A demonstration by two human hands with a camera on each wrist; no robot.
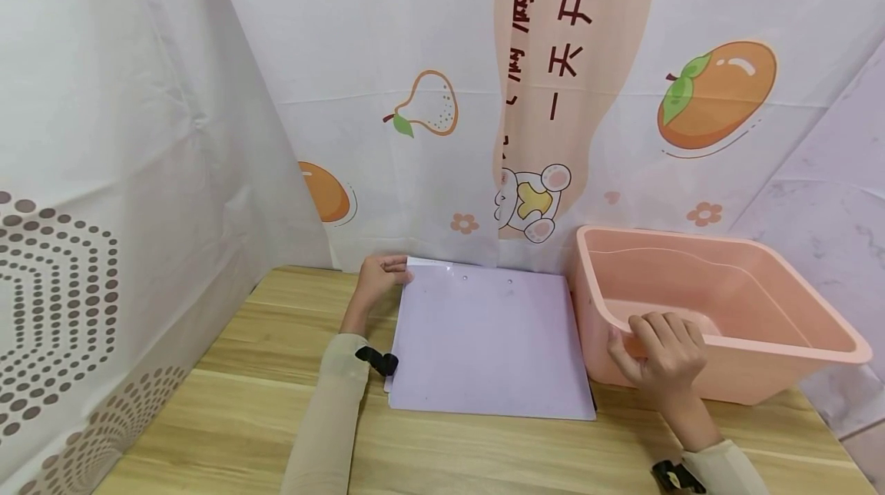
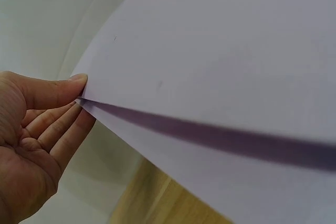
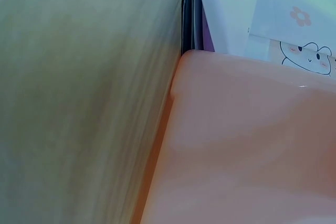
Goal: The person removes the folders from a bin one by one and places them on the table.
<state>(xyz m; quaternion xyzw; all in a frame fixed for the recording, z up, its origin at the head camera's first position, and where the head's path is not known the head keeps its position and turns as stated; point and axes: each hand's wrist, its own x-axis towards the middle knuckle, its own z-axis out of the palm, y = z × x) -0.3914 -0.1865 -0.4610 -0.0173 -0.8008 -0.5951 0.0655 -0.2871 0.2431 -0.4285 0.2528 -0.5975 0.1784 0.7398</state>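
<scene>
**A:** What are the hands doing?

**B:** The left hand point(image 1: 376, 277) pinches the far left corner of a pale lilac sheet point(image 1: 487, 341). The left wrist view shows the thumb on top and the fingers point(image 2: 58, 135) underneath, lifting that corner clear of a second sheet of the same colour below. The right hand point(image 1: 660, 353) curls its fingers over the near rim of a pink plastic tub point(image 1: 719, 310), with the thumb against the tub's outer wall.

**A:** Where do the sheet and the tub sit?

**B:** The sheet lies mostly flat in the middle of a light wooden table point(image 1: 228, 403), its far edge close to the backdrop. The tub stands just to its right, its left wall next to the sheet's right edge. The right wrist view shows only the tub's pink surface beside the wood, blurred.

**A:** Anything else around them?

**B:** Both arms wear cream sleeves, and a black strap point(image 1: 378, 360) circles the left wrist. Behind the table hangs a white curtain point(image 1: 429, 57) printed with a pear, orange fruits, a small bear and flowers. A cloth with brown dots point(image 1: 55, 303) hangs on the left.
</scene>
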